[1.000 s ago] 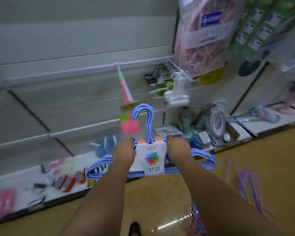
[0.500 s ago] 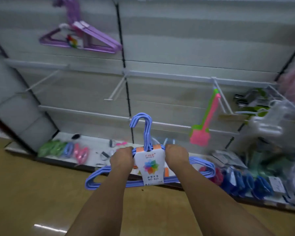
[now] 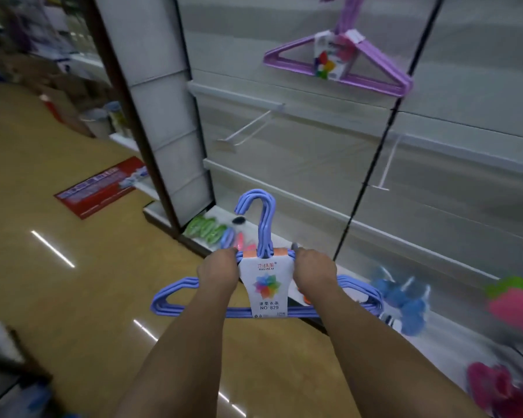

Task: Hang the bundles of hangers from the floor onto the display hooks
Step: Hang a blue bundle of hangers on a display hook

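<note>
Head view: blue bundle (image 3: 266,279) is gripped by both hands (image 3: 219,271) (image 3: 313,271); empty hook (image 3: 248,128), below-left of purple bundle (image 3: 341,61), has been brought into view, ready for hanging.

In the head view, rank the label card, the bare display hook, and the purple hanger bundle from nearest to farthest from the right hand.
1. The label card on the blue bundle, just left of the right hand.
2. The bare display hook, above and to the right.
3. The purple hanger bundle, hung high on the panel.
</note>
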Tool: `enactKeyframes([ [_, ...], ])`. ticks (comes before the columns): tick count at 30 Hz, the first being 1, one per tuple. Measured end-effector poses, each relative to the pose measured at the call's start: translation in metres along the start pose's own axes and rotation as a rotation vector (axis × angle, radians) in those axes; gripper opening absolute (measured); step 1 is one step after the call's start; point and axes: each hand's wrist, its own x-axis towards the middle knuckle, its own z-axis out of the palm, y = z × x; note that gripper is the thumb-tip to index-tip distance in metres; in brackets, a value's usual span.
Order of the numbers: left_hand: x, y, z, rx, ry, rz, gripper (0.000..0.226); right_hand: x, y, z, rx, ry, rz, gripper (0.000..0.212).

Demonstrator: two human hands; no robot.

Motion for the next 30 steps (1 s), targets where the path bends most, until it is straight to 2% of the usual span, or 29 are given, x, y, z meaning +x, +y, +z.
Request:
enactKeyframes([
  [5, 0.032, -0.049, -0.005, -0.053, 0.023, -0.075, 0.039, 0.037, -0.052, -0.009, -0.028, -0.017, -0.093, 0.032],
  [13, 0.119, -0.09, -0.026, -0.031, 0.004, -0.162, 0.027, 0.132, -0.111, -0.017, -0.029, 0.01, -0.153, 0.029],
  [24, 0.235, -0.121, -0.056, -0.029, 0.002, -0.167, 0.025, 0.242, -0.168, -0.047, 0.001, -0.002, -0.144, 0.031],
  [30, 0.295, -0.164, -0.082, -0.061, 0.002, -0.119, 0.019, 0.29, -0.223, -0.059, 0.028, 0.011, -0.106, 0.03],
])
